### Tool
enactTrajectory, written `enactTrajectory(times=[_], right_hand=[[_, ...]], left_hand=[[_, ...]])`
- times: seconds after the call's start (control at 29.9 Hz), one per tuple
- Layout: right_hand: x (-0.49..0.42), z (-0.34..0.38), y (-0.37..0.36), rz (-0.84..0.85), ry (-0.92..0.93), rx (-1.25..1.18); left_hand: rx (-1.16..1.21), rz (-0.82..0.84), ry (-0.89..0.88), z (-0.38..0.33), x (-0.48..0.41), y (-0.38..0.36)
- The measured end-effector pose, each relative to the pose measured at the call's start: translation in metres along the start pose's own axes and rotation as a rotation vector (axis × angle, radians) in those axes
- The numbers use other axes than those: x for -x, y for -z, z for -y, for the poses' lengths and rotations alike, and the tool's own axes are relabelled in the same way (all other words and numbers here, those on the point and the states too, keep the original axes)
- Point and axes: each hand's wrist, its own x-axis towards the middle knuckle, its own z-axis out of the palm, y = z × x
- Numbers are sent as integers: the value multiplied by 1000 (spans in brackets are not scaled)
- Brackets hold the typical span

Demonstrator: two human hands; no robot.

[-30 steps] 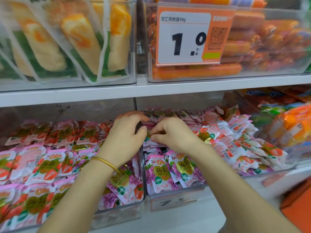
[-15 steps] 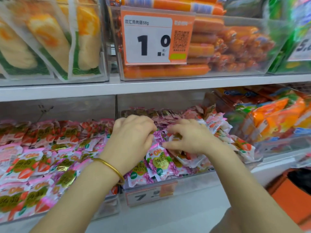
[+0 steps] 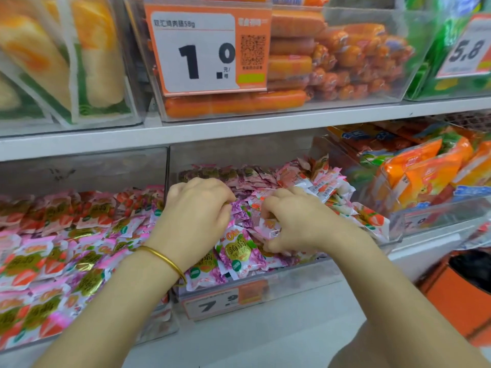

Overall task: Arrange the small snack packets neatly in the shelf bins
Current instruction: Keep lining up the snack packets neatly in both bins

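In the middle of the frame both hands are down in a clear plastic bin (image 3: 305, 272) on the lower shelf, which is filled with small purple and pink snack packets (image 3: 239, 252). The left hand (image 3: 196, 216), with a thin gold bangle (image 3: 164, 258) on its wrist, lies knuckles-up on the heap with the fingers curled down. Their tips are hidden among the packets, so I cannot tell if it holds any. The right hand (image 3: 297, 221), just beside it, has fingers and thumb bent around a few pink snack packets and grips them. At the lower left a second clear bin (image 3: 79, 171) holds pink strawberry-printed packets (image 3: 53, 248). An orange-framed price tag (image 3: 207, 51) stands in the upper middle.
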Motion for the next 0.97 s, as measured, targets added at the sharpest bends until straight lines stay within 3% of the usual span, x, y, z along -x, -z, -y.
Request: enactTrajectory(times=[0.1, 0.27, 0.37, 0.53, 0.63, 0.77, 0.97], right_hand=[[2, -1, 6, -93, -53, 119], [5, -7, 10, 12, -87, 53], [3, -6, 10, -28, -76, 56], [0, -16, 9, -260, -181, -420], [4, -15, 15, -388, -214, -848], [7, 13, 19, -447, -96, -1092], [17, 49, 29, -374, 110, -1140]], left_hand=[[13, -5, 6, 0, 1, -1], [43, -23, 15, 2, 0, -3], [57, -25, 17, 2, 0, -3], [129, -65, -8, 4, 0, -2], [360, -112, 67, 0, -2, 3], [1056, 122, 287, -16, -1, 14], [1232, 97, 327, -7, 20, 37]])
